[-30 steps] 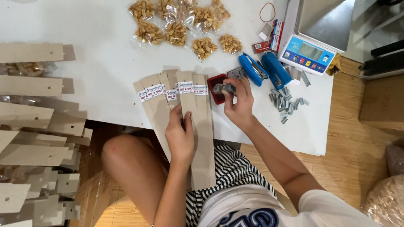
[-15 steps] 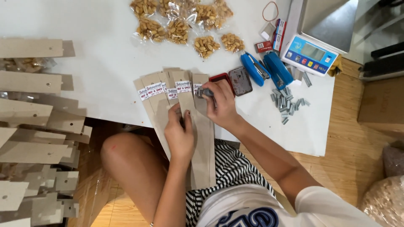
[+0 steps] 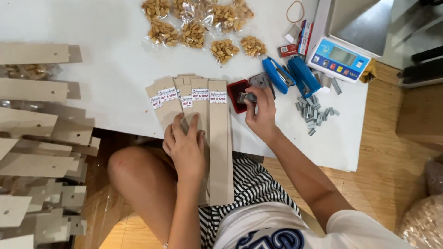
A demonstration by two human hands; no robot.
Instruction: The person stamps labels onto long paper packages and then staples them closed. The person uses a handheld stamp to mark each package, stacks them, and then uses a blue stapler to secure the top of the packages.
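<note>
A fan of long tan cardboard strips (image 3: 203,120), each with a white printed label near the top, lies over the front edge of the white table (image 3: 110,87). My left hand (image 3: 185,144) rests flat on the strips, pinning them. My right hand (image 3: 261,113) grips a small grey rubber stamp (image 3: 247,97) just right of the strips, over a red ink pad (image 3: 237,94) with its lid open.
Clear bags of peanuts (image 3: 198,23) lie at the table's far side. Two blue staplers (image 3: 293,76), loose staple bars (image 3: 314,115), a digital scale (image 3: 339,57) and small boxes sit at the right. More cardboard strips (image 3: 32,138) are stacked at the left.
My right hand carried the stamp from the ink pad left onto the strips, then back right toward the pad. My left hand stayed on the strips.
</note>
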